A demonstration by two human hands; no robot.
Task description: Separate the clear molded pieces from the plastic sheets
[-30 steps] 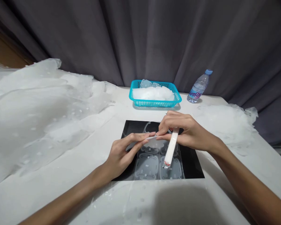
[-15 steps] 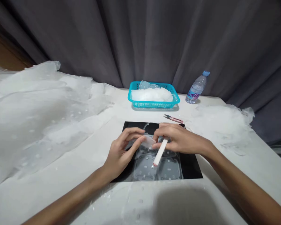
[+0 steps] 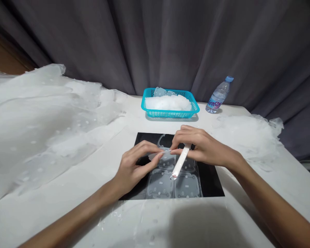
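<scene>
My left hand (image 3: 136,165) pinches a small translucent plastic piece (image 3: 166,151) between thumb and fingertips, above a black mat (image 3: 212,182). The fingertips of my right hand (image 3: 196,143) meet the piece's other edge. Held in that same hand is a slim white stick-like tool (image 3: 181,162), slanting down toward me with a shiny, reddish end; its exact kind is unclear. Beneath both hands a clear plastic sheet of rounded-square pieces (image 3: 160,184) lies on the mat, partly covered by my fingers.
A turquoise basket (image 3: 170,115) at the back holds white translucent pieces. To its right stands a water bottle (image 3: 218,96). Heaps of filmy white plastic sheets (image 3: 54,127) cover the table's left side, with a smaller pile (image 3: 248,134) on the right. A grey curtain (image 3: 155,41) hangs behind.
The small piece has tilted from showing its face to nearly edge-on. My right hand has risen slightly, moving the white tool up and right; the pink thread snips are now hidden behind it.
</scene>
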